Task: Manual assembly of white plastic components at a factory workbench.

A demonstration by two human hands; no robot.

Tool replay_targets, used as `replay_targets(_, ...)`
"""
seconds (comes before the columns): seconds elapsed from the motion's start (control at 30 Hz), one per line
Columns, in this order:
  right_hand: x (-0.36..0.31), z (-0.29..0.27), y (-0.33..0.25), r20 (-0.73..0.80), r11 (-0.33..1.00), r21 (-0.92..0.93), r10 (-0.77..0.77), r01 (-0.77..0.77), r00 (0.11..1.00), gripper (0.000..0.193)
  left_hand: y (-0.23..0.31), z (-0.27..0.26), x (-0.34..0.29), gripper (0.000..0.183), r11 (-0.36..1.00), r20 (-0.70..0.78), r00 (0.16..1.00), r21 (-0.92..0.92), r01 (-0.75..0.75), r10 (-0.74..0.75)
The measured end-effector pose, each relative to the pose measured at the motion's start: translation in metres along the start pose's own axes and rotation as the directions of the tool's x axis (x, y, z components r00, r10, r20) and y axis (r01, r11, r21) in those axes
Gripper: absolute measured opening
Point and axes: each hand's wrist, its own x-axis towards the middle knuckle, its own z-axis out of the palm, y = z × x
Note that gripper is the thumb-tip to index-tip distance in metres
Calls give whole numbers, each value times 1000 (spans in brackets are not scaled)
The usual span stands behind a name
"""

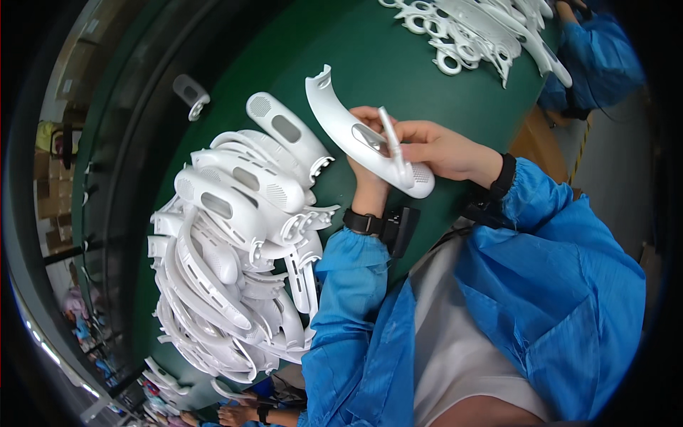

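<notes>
A white curved plastic shell (331,114) with an oval opening and a perforated patch at its lower end is in my left hand (367,183). That hand is closed around it from beneath, its fingertips showing past the far edge and most of the palm hidden. My right hand (445,151) is closed in a pinch on a slim white rod-like piece (391,139), which stands up across the shell beside the oval opening. Whether the rod touches the shell, I cannot tell. To the left lies a large heap of similar white shells (220,199).
A green table (284,64) carries the heap and, at the far right, a pile of white ringed parts (462,35). One shell (191,96) lies apart at the far left. Another person's blue sleeve (601,53) shows upper right; another person's hand (238,414) is at the bottom.
</notes>
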Motion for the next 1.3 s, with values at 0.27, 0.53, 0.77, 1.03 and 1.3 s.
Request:
replay_targets(0.27, 61, 23, -39, -73, 998, 63, -19, 24, 997, 24, 6, 16, -1, 36, 978, -328, 924, -137, 161, -198)
replay_targets(0.53, 142, 45, -17, 80, 808, 589, -76, 15, 994, 29, -23, -20, 7, 39, 863, -52, 999, 506, 13, 16)
replay_targets(0.77, 133, 53, -27, 39, 973, 137, 183, -186, 982, 28, -47, -34, 10, 26, 727, 145, 982, 661, -188, 123)
replay_targets(1.03, 102, 51, -41, 164, 63, -983, -153, 175, 975, 19, -48, 0, 0, 20, 461, 171, 942, 837, -294, 289)
replay_targets(1.3, 184, 11, -105, 101, 678, -709, -178, 196, 979, 20, -5, 31, -6, 9, 441, 407, 908, 800, -406, 96)
